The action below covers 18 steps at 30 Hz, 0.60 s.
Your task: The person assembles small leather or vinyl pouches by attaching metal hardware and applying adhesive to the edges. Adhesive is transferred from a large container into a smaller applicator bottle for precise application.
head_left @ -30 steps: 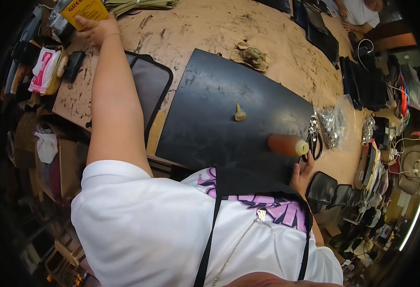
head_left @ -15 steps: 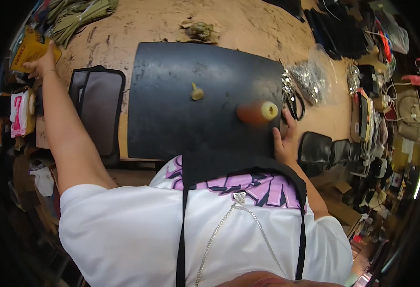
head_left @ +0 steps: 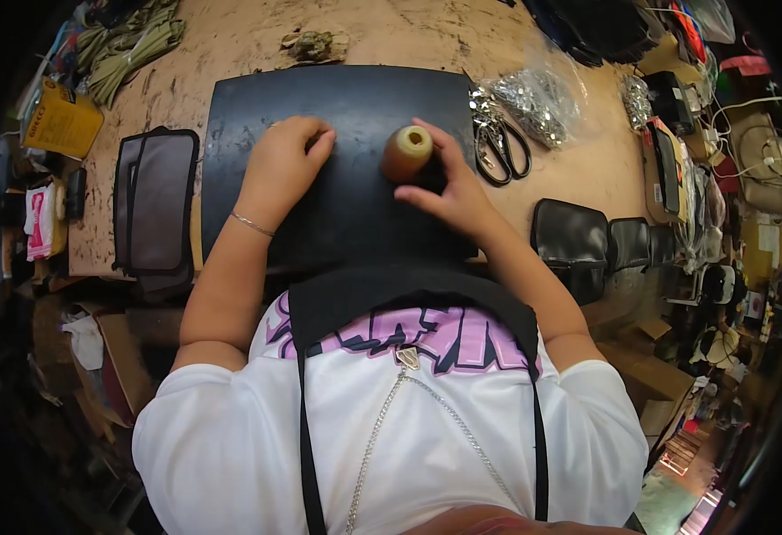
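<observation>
Over the left part of a black mat (head_left: 346, 223), my left hand (head_left: 286, 160) is closed, its fingertips curled together. Whatever they pinch is hidden; the small yellowish nozzle cap seen earlier does not show now. My right hand (head_left: 453, 183) is around an amber squeeze bottle (head_left: 404, 159), thumb on the near side and fingers on the far side. This bottle has a pale, open neck facing up and stands slightly tilted on the mat.
Scissors (head_left: 502, 152) and a plastic bag of shiny metal pieces (head_left: 538, 102) lie right of the mat. Black pouches (head_left: 569, 234) sit nearer. Grey panels (head_left: 157, 201), a yellow tin (head_left: 63, 118) and bundled olive strips (head_left: 137, 53) are at left. A crusty lump (head_left: 312, 45) lies behind.
My left hand has left the yellow tin and come to the mat, where the nozzle cap was. My right hand has moved in around the bottle, which is now further left on the mat.
</observation>
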Each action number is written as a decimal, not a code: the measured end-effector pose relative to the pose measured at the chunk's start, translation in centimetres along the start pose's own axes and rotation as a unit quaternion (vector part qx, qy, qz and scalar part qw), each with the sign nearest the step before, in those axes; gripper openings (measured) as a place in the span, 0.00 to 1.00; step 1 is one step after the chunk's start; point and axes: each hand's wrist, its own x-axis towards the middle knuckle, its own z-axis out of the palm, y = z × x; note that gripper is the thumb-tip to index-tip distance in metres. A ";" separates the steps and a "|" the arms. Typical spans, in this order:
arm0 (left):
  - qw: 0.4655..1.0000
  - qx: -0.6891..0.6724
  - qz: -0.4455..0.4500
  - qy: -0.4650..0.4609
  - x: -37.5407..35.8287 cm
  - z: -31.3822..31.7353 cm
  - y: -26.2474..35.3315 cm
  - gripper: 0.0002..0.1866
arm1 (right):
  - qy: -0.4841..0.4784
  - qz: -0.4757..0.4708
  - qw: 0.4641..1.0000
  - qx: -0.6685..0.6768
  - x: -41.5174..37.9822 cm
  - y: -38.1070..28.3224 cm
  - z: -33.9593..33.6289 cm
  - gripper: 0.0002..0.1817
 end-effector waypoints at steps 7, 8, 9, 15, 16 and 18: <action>0.788 -0.615 -0.039 -0.014 -1.7 -1.0 6.3 0.15 | -0.021 -0.001 0.998 0.064 -2.6 0.3 -0.4 0.36; 0.788 -0.614 -0.037 -0.032 -2.0 -1.1 7.0 0.15 | -0.023 0.006 0.996 0.082 -3.4 0.0 -0.5 0.35; 0.788 -0.612 -0.035 -0.049 -2.4 -1.3 7.7 0.16 | -0.016 -0.004 0.996 0.083 -3.9 0.0 -0.6 0.35; 0.871 -0.478 0.019 -0.113 -3.7 -0.6 10.0 0.16 | 0.026 -0.028 0.997 0.065 -6.4 -1.0 -1.1 0.37; 0.876 -0.470 0.019 -0.109 -3.8 -0.3 10.3 0.16 | 0.040 -0.047 0.997 0.048 -6.6 -1.1 -1.1 0.37; 0.901 -0.427 0.038 -0.061 -4.0 0.6 10.5 0.14 | 0.066 -0.085 0.994 0.014 -6.9 -1.3 -1.1 0.39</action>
